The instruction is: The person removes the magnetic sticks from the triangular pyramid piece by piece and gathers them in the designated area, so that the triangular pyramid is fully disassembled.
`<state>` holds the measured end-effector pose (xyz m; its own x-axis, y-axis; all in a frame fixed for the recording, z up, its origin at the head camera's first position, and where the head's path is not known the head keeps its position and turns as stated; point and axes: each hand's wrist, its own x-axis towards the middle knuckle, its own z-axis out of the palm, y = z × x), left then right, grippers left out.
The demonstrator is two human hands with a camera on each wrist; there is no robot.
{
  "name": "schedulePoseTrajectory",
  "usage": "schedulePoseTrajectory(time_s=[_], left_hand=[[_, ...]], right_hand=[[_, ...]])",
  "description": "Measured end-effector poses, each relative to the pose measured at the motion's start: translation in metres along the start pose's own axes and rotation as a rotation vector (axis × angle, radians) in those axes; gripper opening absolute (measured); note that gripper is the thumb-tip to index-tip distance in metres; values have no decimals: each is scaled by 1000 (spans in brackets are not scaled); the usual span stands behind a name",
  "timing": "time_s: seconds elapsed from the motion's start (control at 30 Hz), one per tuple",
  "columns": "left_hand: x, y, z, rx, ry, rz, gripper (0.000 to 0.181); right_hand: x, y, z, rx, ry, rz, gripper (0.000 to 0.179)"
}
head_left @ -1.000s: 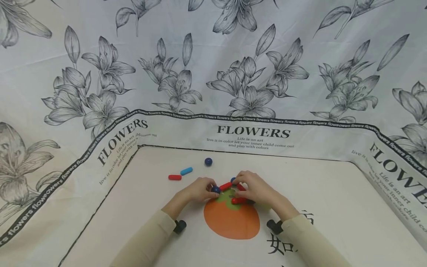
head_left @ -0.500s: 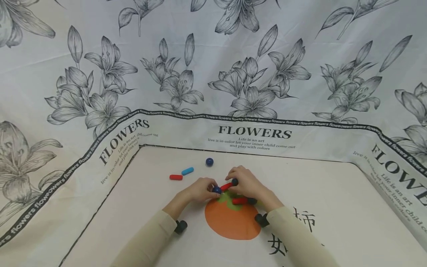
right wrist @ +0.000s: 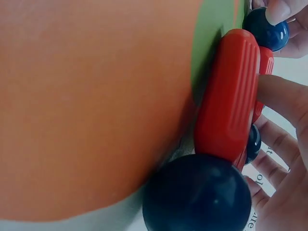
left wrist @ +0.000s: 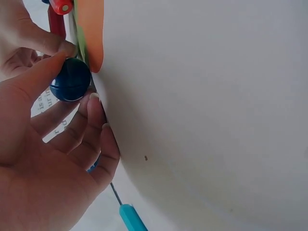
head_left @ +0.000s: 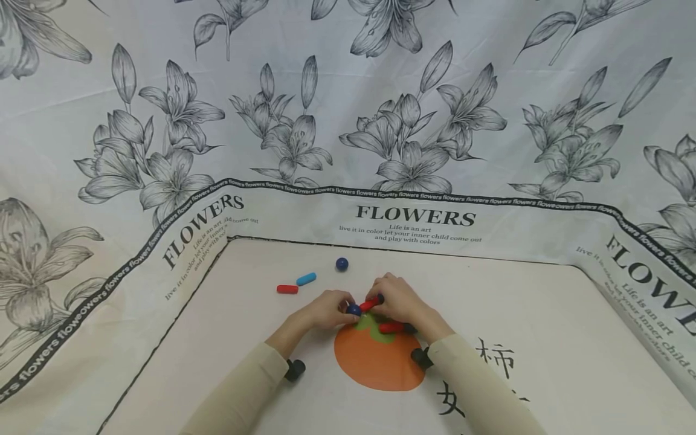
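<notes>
My left hand (head_left: 328, 307) pinches a dark blue ball (left wrist: 70, 80) between thumb and fingers, above the printed green leaves. Beside it my right hand (head_left: 401, 300) grips a red ribbed stick (head_left: 371, 304), one end of which meets that ball. A second dark ball (head_left: 380, 298) lies at the stick's other end, partly hidden by the right fingers. Nearer the body, another red stick (right wrist: 228, 94) with a large dark blue ball (right wrist: 197, 195) at its end lies under the right hand. In the right wrist view the right thumb (right wrist: 281, 96) rests against the farther stick.
Left of the hands lie a loose red stick (head_left: 287, 289) and a light blue stick (head_left: 306, 278). A loose blue ball (head_left: 341, 264) sits farther back. The white cloth carries an orange persimmon print (head_left: 379, 360); a flowered curtain (head_left: 413, 121) rises behind.
My right hand has shifted left toward the left hand, and its fingers have closed in around the red stick and the ball at its end. The left hand stays on its ball.
</notes>
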<state>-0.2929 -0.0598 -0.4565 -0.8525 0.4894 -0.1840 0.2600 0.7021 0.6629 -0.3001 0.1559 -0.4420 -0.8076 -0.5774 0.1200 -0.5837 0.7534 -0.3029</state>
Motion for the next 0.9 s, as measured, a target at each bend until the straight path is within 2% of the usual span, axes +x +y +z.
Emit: schedulePoseTrajectory(time_s=[0.23,0.63,0.73,0.9], left_hand=[[0,-2,3,1,-16,-4,31],[-5,-8,-2,-86,-110,34,28],[-5,-8,-3,-81,-80,23,30],[-5,-9,-7,-48,29,15,31]], right_hand=[[-1,-2,0,-88,11,33,15],[-3,-3,0,-89,18,93,14],[-3,-2,0,-75,16,97,14],[-2,-1,2,-23,-5,110,15]])
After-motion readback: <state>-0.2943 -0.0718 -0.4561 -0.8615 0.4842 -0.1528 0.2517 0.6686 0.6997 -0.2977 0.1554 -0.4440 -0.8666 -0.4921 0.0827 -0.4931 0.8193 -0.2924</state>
